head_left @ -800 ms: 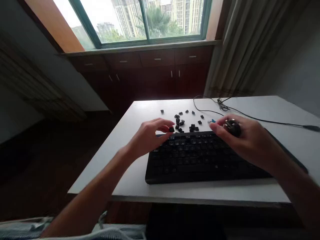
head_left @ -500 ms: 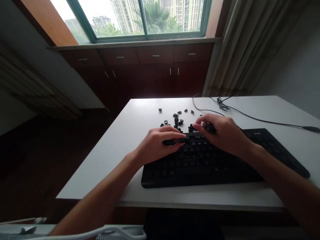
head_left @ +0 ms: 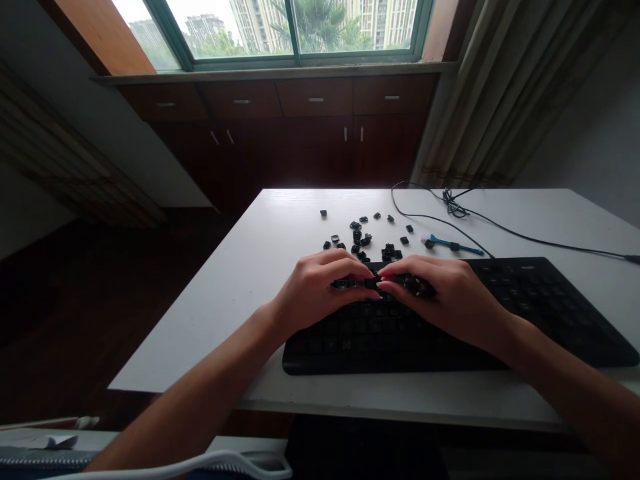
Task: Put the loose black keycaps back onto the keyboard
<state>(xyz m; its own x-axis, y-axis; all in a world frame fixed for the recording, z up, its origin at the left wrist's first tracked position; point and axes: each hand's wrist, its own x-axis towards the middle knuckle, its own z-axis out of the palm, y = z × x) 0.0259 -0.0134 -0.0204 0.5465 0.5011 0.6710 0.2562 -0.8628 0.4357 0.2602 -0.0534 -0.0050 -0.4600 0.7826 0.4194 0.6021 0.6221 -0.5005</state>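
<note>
A black keyboard (head_left: 520,300) lies on the white table. Above its upper rows, my left hand (head_left: 315,280) and my right hand (head_left: 450,287) come together fingertip to fingertip. Thumb and index finger of each are pinched around a small black keycap (head_left: 373,282), partly hidden by the fingers. Just beyond the keyboard's back edge lie several loose black keycaps (head_left: 357,237), some in a small heap close to my fingers.
To the right of the loose pieces rests a thin blue tool (head_left: 457,247) with a pale tip. A black cable (head_left: 525,237), partly bundled, runs across the back right of the white table (head_left: 220,320). Beyond stand wooden cabinets (head_left: 310,147) under a window.
My right hand has moved left and down from beside the loose keycaps to meet my left fingertips, uncovering the blue tool. My left hand has shifted slightly right. The view has tilted slightly.
</note>
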